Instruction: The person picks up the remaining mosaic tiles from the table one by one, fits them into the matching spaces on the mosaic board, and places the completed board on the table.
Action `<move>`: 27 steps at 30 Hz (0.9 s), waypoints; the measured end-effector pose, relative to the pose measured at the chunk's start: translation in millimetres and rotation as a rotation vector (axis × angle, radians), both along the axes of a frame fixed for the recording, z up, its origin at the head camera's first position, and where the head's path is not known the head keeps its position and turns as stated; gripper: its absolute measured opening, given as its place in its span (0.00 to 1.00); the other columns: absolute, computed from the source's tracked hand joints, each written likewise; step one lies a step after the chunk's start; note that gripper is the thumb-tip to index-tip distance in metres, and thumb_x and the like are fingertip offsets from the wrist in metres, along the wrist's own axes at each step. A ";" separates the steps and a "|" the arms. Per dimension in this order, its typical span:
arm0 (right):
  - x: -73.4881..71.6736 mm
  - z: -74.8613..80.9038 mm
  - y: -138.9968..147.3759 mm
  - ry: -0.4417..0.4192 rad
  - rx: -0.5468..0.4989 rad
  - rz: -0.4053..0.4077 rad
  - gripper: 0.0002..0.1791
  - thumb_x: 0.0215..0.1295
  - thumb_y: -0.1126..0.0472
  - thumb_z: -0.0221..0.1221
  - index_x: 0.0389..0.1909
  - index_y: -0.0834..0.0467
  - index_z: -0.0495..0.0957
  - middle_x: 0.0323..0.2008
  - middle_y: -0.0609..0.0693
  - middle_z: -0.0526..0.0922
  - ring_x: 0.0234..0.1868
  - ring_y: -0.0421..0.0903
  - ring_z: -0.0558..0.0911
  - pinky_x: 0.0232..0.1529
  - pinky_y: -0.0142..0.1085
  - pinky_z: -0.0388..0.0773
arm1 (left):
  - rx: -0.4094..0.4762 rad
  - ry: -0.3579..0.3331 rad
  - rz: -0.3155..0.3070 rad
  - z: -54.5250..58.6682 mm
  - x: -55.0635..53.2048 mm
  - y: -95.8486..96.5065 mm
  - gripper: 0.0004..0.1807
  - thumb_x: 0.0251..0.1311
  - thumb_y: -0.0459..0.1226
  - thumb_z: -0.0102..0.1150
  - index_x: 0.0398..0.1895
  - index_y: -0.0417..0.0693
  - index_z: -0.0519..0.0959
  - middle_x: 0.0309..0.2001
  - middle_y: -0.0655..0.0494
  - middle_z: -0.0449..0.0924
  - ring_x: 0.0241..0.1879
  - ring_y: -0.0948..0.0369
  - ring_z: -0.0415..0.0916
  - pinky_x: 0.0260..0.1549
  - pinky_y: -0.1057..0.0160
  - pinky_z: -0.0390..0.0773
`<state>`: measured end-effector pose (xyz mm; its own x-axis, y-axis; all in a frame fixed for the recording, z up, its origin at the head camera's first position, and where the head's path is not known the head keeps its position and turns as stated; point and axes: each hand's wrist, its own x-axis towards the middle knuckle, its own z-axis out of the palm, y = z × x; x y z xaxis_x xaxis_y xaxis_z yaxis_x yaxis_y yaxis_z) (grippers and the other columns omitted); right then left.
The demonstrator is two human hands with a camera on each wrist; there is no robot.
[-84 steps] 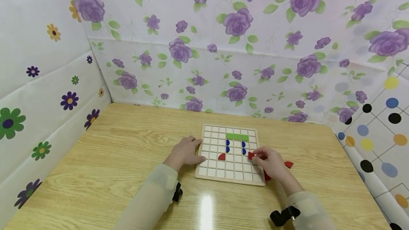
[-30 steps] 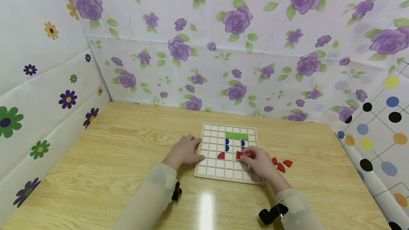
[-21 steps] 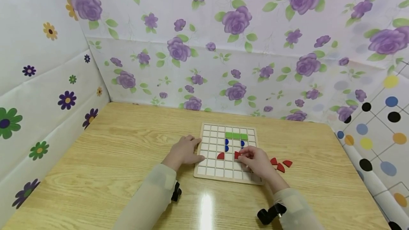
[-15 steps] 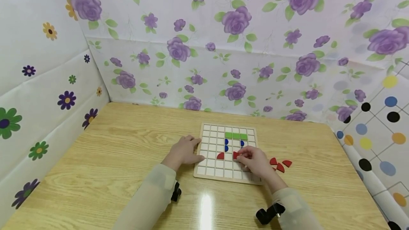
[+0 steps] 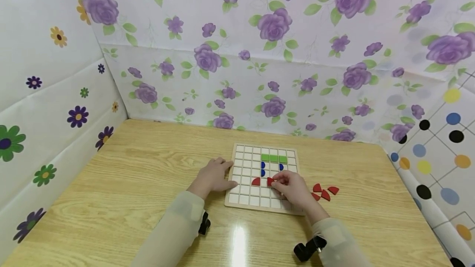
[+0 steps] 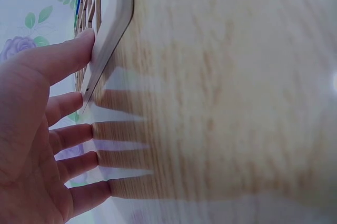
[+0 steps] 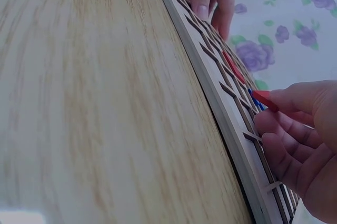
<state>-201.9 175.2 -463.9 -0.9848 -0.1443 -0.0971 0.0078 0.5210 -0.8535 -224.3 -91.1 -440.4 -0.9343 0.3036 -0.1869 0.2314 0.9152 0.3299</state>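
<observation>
A wooden grid board (image 5: pixel 243 205) with square white cells lies on the table. My right hand (image 5: pixel 292 186) pinches a red quarter-circle piece (image 5: pixel 270 181) between thumb and fingers, over the middle of the board; the right wrist view shows the piece (image 7: pixel 265 99) tilted at the fingertips. My left hand (image 5: pixel 213 176) rests at the board's left edge, thumb on the rim, fingers spread along the table. Set in the board are a row of green squares (image 5: pixel 273 158), blue half-circles (image 5: pixel 263 165) in two columns and one red quarter-circle (image 5: pixel 256 181). The right hand hides some cells behind it.
Several loose red quarter-circles (image 5: pixel 325 195) lie on the table (image 5: pixel 167 147) to the right of the board, close to my right forearm. A flowered cloth wall (image 5: pixel 237 73) rises behind the table, with patterned cloth at both sides.
My right hand has moved left across the board with the red quarter-circle, from the right-hand columns toward the middle. More loose red pieces now show beside the board. My left hand stays in place.
</observation>
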 end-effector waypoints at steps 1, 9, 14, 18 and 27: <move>-0.1 0.4 -0.8 0.000 0.002 -0.001 0.07 0.61 0.64 0.62 0.39 0.59 0.80 0.26 0.51 0.79 0.22 0.42 0.75 0.23 0.32 0.76 | 0.000 0.001 0.000 -0.1 -0.1 0.2 0.41 0.56 0.58 0.59 0.71 0.57 0.61 0.70 0.48 0.59 0.68 0.44 0.58 0.54 0.44 0.73; -1.8 2.2 -8.1 -0.006 0.011 -0.024 0.05 0.61 0.63 0.62 0.38 0.58 0.80 0.25 0.50 0.79 0.23 0.43 0.74 0.22 0.32 0.74 | 0.001 0.007 0.001 -0.4 -1.1 0.5 0.41 0.55 0.58 0.59 0.71 0.58 0.61 0.70 0.48 0.59 0.67 0.45 0.59 0.52 0.45 0.74; -1.9 5.5 -13.4 -0.003 0.032 -0.032 0.05 0.60 0.63 0.62 0.36 0.58 0.80 0.24 0.51 0.78 0.20 0.44 0.73 0.19 0.32 0.72 | 0.000 0.007 -0.002 0.0 -1.2 0.3 0.41 0.55 0.59 0.59 0.71 0.58 0.61 0.69 0.48 0.59 0.67 0.45 0.58 0.52 0.44 0.74; -2.2 6.0 -17.1 0.006 0.045 -0.043 0.04 0.60 0.63 0.62 0.36 0.58 0.80 0.23 0.51 0.78 0.19 0.43 0.73 0.19 0.31 0.71 | -0.005 0.008 -0.003 -0.4 -1.4 -0.1 0.41 0.55 0.59 0.59 0.71 0.58 0.61 0.69 0.48 0.59 0.67 0.45 0.58 0.52 0.45 0.74; -2.5 1.4 -19.8 -0.020 0.051 -0.085 0.04 0.60 0.62 0.63 0.34 0.58 0.79 0.22 0.51 0.78 0.19 0.42 0.73 0.20 0.32 0.71 | 0.005 -0.002 -0.006 1.7 1.6 -0.4 0.41 0.56 0.58 0.59 0.71 0.57 0.61 0.70 0.47 0.59 0.68 0.45 0.58 0.54 0.44 0.72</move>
